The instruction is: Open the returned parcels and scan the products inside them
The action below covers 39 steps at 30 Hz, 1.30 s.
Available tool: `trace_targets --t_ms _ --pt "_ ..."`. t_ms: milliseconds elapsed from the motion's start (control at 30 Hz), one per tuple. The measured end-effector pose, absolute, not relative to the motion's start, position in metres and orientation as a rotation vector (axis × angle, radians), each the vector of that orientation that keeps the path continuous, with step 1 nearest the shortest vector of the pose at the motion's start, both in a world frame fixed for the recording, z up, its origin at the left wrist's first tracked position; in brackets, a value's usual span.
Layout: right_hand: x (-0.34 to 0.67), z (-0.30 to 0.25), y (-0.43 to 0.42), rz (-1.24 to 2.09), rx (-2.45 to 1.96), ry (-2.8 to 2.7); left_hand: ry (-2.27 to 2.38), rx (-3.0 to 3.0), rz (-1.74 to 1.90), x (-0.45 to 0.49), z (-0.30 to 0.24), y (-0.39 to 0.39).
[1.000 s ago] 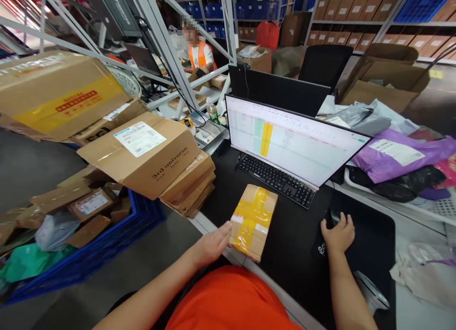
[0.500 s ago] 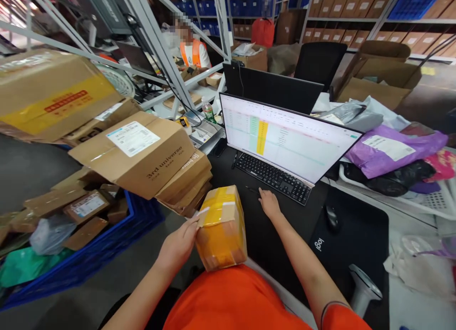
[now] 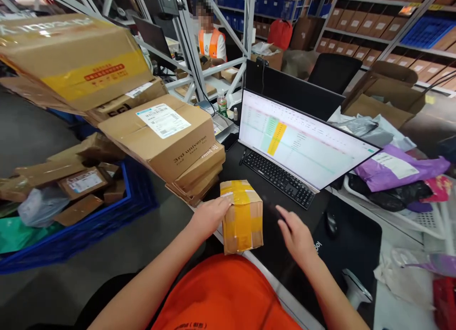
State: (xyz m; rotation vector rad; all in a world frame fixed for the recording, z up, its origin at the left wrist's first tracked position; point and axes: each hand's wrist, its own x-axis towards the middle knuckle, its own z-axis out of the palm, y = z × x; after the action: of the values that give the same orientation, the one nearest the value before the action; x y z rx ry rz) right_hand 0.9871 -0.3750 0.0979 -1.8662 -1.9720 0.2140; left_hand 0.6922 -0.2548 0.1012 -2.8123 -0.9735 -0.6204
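A small cardboard parcel (image 3: 243, 217) crossed with yellow tape stands on the near edge of the black desk mat (image 3: 352, 235). My left hand (image 3: 208, 217) grips its left side, fingers wrapped on the top corner. My right hand (image 3: 297, 235) hovers just right of the parcel, fingers loosely spread and a little blurred, holding nothing. A black keyboard (image 3: 280, 178) and a lit monitor (image 3: 302, 142) with a spreadsheet lie beyond the hands. A black mouse (image 3: 331, 223) sits to the right of my right hand.
A leaning stack of cardboard boxes (image 3: 160, 135) crowds the left. A blue crate (image 3: 89, 211) holds small parcels. Purple and black mail bags (image 3: 399, 170) lie on the right. A handheld scanner (image 3: 354, 285) stands at the lower right. A person in an orange vest (image 3: 212, 42) works behind the metal frame.
My left hand has brought the parcel from my chest back onto the desk edge. My right hand left the keyboard and came toward the parcel's right side.
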Motion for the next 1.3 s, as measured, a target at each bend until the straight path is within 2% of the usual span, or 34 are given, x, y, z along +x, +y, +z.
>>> trace_targets --t_ms 100,233,533,733,900,967,1067,1300 --pt "0.949 0.136 -0.39 0.032 -1.884 -2.315 -0.934 -2.798 -0.677 0.695 0.106 -0.253" --pt "0.918 0.156 -0.376 -0.15 -1.986 -2.512 -0.865 -2.792 -0.719 0.693 0.109 -0.25" --pt "0.893 0.18 -0.367 -0.111 -2.161 -2.639 -0.833 -2.852 -0.664 0.68 0.105 -0.253" --pt "0.93 0.199 -0.376 -0.042 -2.545 -2.424 -0.753 -2.87 -0.542 0.678 0.097 -0.263" --pt "0.987 0.208 -0.399 0.509 -2.203 -2.26 -0.625 -2.805 -0.783 0.672 0.088 -0.262" --pt "1.003 0.209 -0.408 0.608 -2.078 -2.096 -0.492 -2.748 -0.879 0.666 0.086 -0.257" --pt "1.006 0.207 -0.41 0.523 -1.969 -2.094 -0.271 -2.739 -0.945 0.658 0.079 -0.246" --pt "0.969 0.182 -0.353 0.297 -1.667 -2.745 -0.095 -2.885 -0.939 0.664 0.045 -0.247"
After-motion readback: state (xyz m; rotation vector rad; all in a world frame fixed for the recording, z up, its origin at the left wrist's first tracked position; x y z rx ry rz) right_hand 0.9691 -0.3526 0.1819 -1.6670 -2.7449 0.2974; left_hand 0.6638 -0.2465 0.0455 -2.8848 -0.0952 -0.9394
